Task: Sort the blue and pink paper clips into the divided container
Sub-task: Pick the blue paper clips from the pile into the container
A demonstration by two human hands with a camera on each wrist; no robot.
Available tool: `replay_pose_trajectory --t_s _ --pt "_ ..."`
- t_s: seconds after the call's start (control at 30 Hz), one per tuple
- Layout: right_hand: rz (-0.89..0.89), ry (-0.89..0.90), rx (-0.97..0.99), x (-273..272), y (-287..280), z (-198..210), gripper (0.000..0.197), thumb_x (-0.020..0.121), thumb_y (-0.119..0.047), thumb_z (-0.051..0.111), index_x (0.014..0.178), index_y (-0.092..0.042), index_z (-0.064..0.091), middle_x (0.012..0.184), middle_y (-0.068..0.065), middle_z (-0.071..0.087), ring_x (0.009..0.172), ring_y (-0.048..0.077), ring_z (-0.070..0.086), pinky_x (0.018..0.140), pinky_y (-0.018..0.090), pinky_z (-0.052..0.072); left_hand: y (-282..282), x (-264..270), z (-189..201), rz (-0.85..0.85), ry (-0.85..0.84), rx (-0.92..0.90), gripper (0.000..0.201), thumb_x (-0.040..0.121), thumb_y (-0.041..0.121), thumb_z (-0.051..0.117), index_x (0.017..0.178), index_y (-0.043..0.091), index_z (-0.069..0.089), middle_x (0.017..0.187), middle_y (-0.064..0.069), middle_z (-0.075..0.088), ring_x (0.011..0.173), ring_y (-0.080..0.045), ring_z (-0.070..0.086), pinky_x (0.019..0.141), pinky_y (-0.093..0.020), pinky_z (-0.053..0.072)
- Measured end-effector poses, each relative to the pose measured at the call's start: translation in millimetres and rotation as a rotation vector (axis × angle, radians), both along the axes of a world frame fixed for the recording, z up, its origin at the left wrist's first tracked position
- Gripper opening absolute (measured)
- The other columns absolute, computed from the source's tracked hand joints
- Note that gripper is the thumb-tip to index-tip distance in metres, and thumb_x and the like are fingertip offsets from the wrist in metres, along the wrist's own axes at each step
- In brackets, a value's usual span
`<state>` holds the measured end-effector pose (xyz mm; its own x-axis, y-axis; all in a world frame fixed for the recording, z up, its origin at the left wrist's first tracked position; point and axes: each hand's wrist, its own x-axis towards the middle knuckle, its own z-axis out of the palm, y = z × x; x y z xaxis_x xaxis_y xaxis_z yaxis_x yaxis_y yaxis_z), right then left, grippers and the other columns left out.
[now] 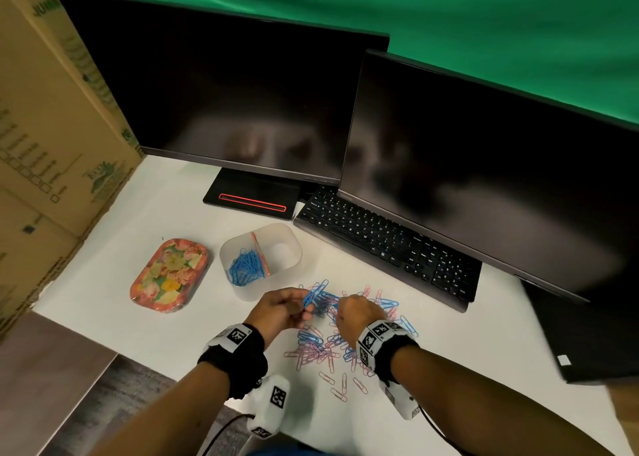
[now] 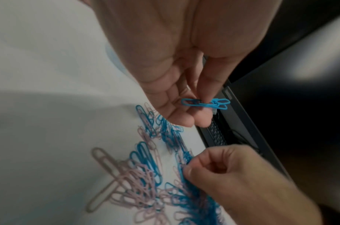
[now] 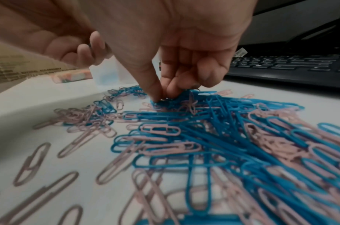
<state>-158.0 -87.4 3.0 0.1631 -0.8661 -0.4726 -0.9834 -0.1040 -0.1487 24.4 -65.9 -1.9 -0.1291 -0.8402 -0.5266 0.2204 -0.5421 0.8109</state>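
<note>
A mixed pile of blue and pink paper clips (image 1: 332, 341) lies on the white table in front of me. Behind it, to the left, stands the translucent divided container (image 1: 294, 244). Its left compartment holds several blue clips (image 1: 245, 265), and its right one looks bare. My left hand (image 1: 304, 308) hovers between container and pile and pinches a few blue clips (image 2: 205, 104) between thumb and fingers. My right hand (image 3: 163, 95) reaches down into the pile (image 3: 223, 137), thumb and forefinger pinching a blue clip (image 3: 165, 103) at its far edge.
A floral tray (image 1: 169, 275) sits left of the container. A black keyboard (image 1: 383, 244) and two dark monitors (image 1: 221, 102) (image 1: 484, 165) stand behind. Cardboard boxes (image 1: 52, 127) wall the left side. A flat black object (image 1: 587, 345) lies at the right. The table's edge runs at the lower left.
</note>
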Motion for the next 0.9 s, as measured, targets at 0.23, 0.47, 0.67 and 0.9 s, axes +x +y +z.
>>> replay_pose_trajectory --t_s 0.23,0.47,0.67,0.9 --pt "0.008 -0.033 -0.017 -6.1 2.5 -0.8 0.026 0.094 -0.03 0.052 0.112 -0.014 0.061 0.115 0.007 0.059 0.105 0.028 0.06 0.088 0.036 0.05 -2.8 -5.6 9.9 0.091 0.156 0.139 0.012 0.085 0.005 0.04 0.08 0.009 0.05 0.065 -0.009 0.05 0.054 -0.021 0.044 0.054 -0.03 0.034" --pt "-0.094 -0.096 0.044 -7.7 0.5 0.9 0.021 0.09 -0.016 0.05 0.095 -0.021 0.07 0.1 0.004 0.069 0.089 0.024 0.066 0.079 0.033 0.057 -5.5 -10.7 11.5 0.172 0.097 0.309 0.039 0.098 0.036 0.039 0.062 0.02 0.037 0.053 0.002 0.026 0.043 -0.014 0.023 0.048 -0.025 0.016" --pt "-0.309 -0.447 0.07 -14.9 1.8 4.8 0.029 0.092 -0.013 0.05 0.114 -0.018 0.069 0.105 0.002 0.071 0.088 0.015 0.064 0.082 0.019 0.05 -4.0 -14.1 9.0 0.19 0.06 0.331 0.021 0.089 0.02 0.038 0.069 0.017 0.044 0.056 0.0 0.032 0.045 -0.015 0.024 0.049 -0.024 0.018" --pt "-0.409 -0.824 0.099 3.7 6.1 24.6 0.023 0.082 0.001 0.064 0.095 -0.017 0.069 0.071 -0.002 0.062 0.063 0.01 0.057 0.064 0.02 0.053 -8.3 -30.7 16.4 0.121 0.01 0.313 0.037 0.098 0.037 0.043 0.075 0.011 0.056 0.058 -0.005 0.049 0.047 -0.018 0.042 0.048 -0.024 0.029"
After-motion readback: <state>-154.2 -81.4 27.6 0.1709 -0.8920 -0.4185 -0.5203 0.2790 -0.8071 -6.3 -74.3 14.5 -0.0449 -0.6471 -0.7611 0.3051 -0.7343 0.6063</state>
